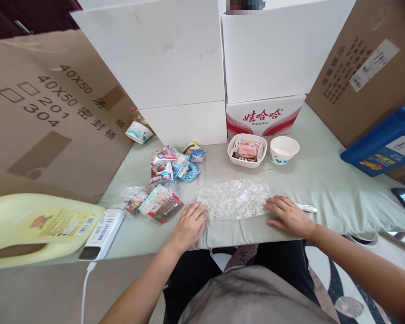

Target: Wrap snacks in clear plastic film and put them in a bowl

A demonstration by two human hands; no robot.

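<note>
A crinkled clear plastic bag (234, 199) lies flattened on the cloth-covered table in front of me. My left hand (190, 223) rests palm down at its left end, fingers slightly bent and touching the edge. At the other end lies my right hand (288, 217), its fingers spread flat, with the fingertips on the bag's edge. A slim white object (307, 208) sticks out beyond my right hand; that hand partly hides it, and its kind is unclear. Left of my left hand is a green, brown and red snack packet (161, 204), beside a clear bag of brown pieces (135, 200).
Behind are wrapped snacks (175, 163), a white tray (232, 159) holding packets, and a paper bowl (284, 150). White boxes (182, 121) wall the back. A yellow jug (37, 227) and white power strip (103, 234) stand left, a blue bottle (381, 148) right.
</note>
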